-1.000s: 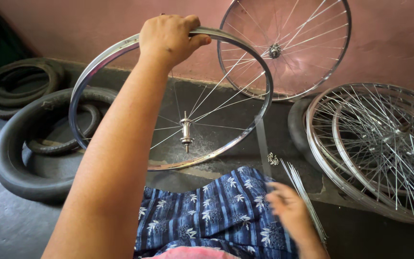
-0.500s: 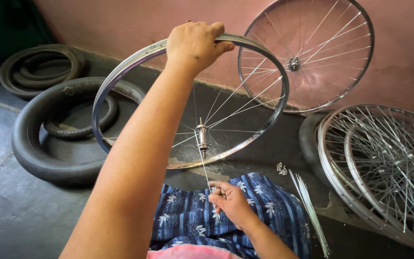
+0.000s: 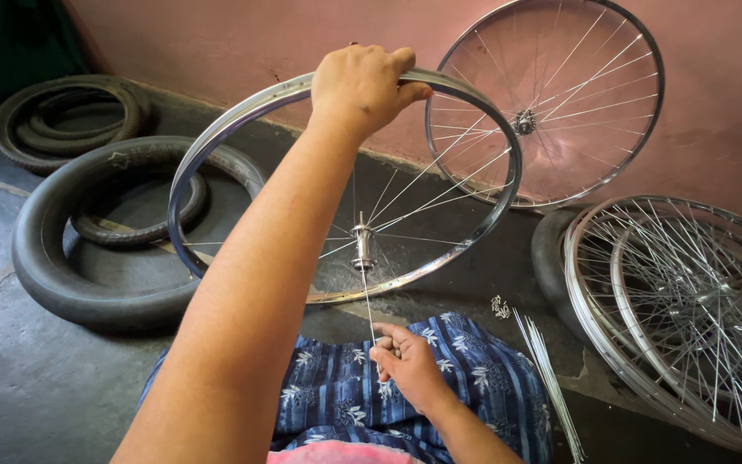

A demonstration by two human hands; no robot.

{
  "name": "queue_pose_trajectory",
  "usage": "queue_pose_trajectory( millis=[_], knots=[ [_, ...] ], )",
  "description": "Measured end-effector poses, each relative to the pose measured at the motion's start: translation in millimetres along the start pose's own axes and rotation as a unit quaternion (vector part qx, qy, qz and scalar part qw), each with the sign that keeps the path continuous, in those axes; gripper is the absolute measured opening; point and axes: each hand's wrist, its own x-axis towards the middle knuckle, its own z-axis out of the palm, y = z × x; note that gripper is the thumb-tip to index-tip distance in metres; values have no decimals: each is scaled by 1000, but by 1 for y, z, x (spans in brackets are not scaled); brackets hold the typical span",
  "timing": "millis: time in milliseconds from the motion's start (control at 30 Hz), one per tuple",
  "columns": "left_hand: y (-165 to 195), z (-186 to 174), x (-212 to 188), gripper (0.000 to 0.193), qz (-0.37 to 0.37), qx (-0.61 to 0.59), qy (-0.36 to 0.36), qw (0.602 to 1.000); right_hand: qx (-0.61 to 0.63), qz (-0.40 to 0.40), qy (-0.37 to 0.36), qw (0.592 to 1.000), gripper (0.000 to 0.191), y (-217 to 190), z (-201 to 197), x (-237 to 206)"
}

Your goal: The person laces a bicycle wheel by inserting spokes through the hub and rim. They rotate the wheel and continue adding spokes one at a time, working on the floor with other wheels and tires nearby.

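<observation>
the left hand [image 3: 362, 86] had its fingers clamped over the top of a shiny wheel rim [image 3: 216, 146], held upright above the lap. the right hand [image 3: 405, 361] pinched a thin spoke [image 3: 368, 305] below the hub [image 3: 361, 245]. the rim looked light, stiff and slick, best gripped at its edge; the spoke seemed easily bent.

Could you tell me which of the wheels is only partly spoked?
The rim gripped at its top by the left hand: only a few spokes run from its hub, while the wall wheel is fully laced.

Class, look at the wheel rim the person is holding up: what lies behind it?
Behind the rim, through its open middle, lie a large black tyre with a smaller one inside, grey floor and the pink wall. The left hand and forearm cover part of that view.
</observation>
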Motion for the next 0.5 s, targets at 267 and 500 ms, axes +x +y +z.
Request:
queue_pose_trajectory(
  millis=[267,500],
  knots=[
    [4,-3,-2,52,3,3,0,1000,-20,-15,27,999,46,-6,6,13],
    [3,-8,-6,53,-7,6,-23,1000,-104,-113,-168,974,59,-53,-8,41]
  ],
)
